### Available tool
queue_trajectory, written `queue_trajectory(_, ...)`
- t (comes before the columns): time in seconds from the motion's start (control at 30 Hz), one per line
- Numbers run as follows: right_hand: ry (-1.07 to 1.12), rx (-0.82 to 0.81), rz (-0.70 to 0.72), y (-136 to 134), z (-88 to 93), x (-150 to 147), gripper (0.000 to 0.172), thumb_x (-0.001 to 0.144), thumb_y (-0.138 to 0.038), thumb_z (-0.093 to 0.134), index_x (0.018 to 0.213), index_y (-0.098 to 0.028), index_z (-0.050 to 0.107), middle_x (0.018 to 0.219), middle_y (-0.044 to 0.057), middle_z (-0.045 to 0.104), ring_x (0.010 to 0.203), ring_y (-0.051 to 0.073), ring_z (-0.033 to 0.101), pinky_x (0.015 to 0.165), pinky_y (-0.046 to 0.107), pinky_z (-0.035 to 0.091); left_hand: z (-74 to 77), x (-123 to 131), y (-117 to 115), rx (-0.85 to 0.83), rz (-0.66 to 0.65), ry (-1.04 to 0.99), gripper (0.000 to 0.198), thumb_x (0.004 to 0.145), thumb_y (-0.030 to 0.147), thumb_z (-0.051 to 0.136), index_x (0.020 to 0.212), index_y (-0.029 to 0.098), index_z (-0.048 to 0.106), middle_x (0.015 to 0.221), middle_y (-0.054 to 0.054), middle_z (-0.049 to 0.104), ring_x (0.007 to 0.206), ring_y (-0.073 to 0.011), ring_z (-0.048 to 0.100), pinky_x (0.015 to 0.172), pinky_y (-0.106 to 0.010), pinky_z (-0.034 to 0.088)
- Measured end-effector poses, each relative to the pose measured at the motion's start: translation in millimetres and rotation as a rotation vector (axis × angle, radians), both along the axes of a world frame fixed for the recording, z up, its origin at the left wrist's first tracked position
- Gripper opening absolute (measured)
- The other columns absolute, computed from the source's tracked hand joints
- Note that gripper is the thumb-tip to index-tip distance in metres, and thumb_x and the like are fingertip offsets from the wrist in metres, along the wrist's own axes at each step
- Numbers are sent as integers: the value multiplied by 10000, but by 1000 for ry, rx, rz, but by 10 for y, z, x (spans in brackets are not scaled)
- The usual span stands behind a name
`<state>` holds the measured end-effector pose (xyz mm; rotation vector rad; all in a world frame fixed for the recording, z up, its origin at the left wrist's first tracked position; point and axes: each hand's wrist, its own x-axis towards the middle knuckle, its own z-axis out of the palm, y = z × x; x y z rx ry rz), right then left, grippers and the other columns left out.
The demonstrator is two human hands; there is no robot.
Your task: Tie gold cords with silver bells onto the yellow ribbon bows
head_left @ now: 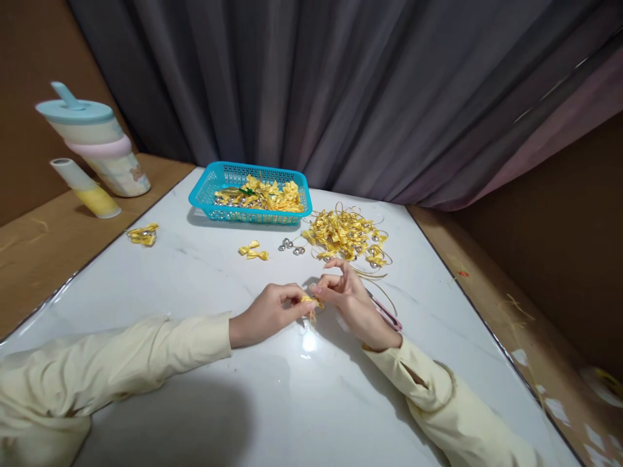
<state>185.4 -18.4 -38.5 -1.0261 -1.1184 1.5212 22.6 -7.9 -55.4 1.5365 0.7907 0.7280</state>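
My left hand (273, 312) is closed, its thumb and forefinger pinching a small yellow ribbon bow (309, 300) above the table. From the right, my right hand (354, 305) meets it with thumb and finger pressed together at the bow's edge. What those fingertips grip is too small to make out. A few loose yellow bows (254, 251) and several silver bells (291, 245) lie just beyond the hands. Behind my right hand is a heap of yellow bows with bells and gold cords (343, 232). Pink-handled scissors (387, 314) are partly hidden beneath my right wrist.
A blue plastic basket (233, 215) with bows and bells stands at the back of the white marbled table (292, 415). More bows (143, 235) lie at the left edge. A lidded tumbler (104, 146) and a yellow-and-white tube (87, 189) stand left. A grey curtain (292, 84) hangs behind.
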Motion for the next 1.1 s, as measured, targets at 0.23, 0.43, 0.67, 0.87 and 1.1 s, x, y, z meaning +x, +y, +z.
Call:
queue_trajectory(0.23, -82, 46, -18, -16, 39, -10, 392, 745, -223, 655, 940, -245, 315, 537, -117, 480, 483, 85, 410, 512, 214, 317, -18, -5, 6, 24, -6, 35, 199, 815, 270, 547, 707, 122, 625, 727, -35, 612, 703, -139, 540, 665, -242, 418)
queue_trajectory(0.43, -296, 182, 222, -24, 124, 62, 336, 799, -240, 601, 975, -240, 315, 577, -101, 461, 509, 89, 429, 510, 209, 317, -39, -1, 10, 149, -68, 75, 205, 811, 214, 540, 624, 135, 564, 686, -1, 545, 673, -116, 487, 643, -228, 384)
queue_trajectory(0.67, -154, 74, 61, -29, 122, 28, 355, 763, -214, 618, 947, -243, 316, 555, -109, 464, 493, 88, 418, 510, 215, 330, -25, -22, 14, 120, -31, 40, 183, 829, 248, 552, 744, 126, 659, 766, -42, 614, 732, -145, 548, 695, -249, 421)
queue_trajectory(0.87, -85, 17, -60, -34, 82, -21, 374, 735, -201, 636, 942, -238, 326, 522, -118, 439, 482, 86, 405, 503, 215, 318, -29, -14, 12, 15, -28, -3, 216, 825, 290, 556, 744, 119, 661, 764, -52, 640, 732, -151, 559, 681, -245, 433)
queue_trajectory(1.1, -342, 254, 175, -76, 108, 42, 286, 821, -231, 567, 960, -235, 317, 590, -91, 457, 509, 87, 414, 501, 213, 311, -47, -14, 4, 54, -122, 43, 216, 805, 275, 544, 661, 124, 603, 744, -27, 608, 707, -133, 526, 665, -236, 425)
